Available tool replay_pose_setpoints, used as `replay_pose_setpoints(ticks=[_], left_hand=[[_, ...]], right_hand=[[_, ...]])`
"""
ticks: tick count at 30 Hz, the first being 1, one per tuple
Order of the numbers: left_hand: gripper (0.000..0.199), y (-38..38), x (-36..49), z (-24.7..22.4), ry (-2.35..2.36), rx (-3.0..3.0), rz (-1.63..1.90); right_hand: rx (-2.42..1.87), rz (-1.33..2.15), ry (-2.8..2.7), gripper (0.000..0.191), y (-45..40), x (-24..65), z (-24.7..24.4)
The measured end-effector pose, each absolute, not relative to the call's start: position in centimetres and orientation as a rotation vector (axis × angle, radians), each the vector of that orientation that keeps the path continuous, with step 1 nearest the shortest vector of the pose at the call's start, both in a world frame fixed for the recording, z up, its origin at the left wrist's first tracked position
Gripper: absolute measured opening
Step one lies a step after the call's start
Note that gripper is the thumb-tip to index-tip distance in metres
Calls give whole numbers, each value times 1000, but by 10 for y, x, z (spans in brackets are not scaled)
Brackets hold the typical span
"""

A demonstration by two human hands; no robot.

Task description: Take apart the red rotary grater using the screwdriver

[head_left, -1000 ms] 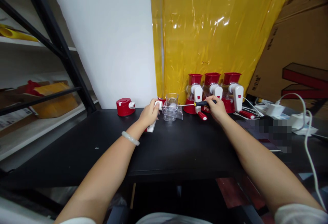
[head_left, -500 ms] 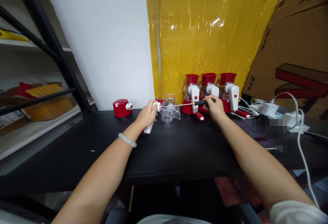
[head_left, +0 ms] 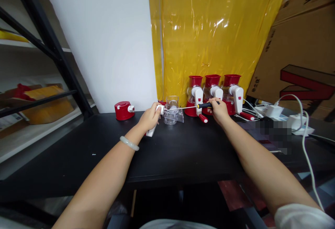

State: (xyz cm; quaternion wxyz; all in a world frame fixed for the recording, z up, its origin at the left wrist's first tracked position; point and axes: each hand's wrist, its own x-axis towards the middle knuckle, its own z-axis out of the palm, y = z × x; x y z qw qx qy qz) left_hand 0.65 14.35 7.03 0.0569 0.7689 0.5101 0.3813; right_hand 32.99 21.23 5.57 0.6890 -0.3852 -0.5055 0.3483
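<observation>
Left hand [head_left: 148, 120] grasps a white crank [head_left: 151, 131], right hand [head_left: 220, 111] a screwdriver [head_left: 205, 105], fingers [head_left: 213, 102] closed around each. Keeping the shaft [head_left: 187, 108] aligned should limit slipping.

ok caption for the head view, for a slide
Right hand aims a screwdriver at the white crank part in the left hand.

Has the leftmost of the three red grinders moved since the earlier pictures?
No. The leftmost grinder stands at the same place before the yellow sheet; only the view has shifted.
</observation>
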Motion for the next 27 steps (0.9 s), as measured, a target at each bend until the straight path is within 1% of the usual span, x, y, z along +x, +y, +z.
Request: replay_pose_setpoints(ticks=[8, 15, 20, 27], left_hand=[[39, 142, 8, 70, 1485, 2270, 1205], [44, 144, 8, 68, 1394, 2104, 1288], [44, 145, 9, 67, 1353, 2050, 1314], [49, 153, 14, 65, 1242, 1725, 1493]], right_hand=[[-880, 776, -1136, 17, 211, 329, 55], [-881, 690, -1100, 16, 214, 330, 54], [-873, 699, -1129, 17, 216, 330, 53], [-797, 751, -1049, 13, 212, 327, 57]])
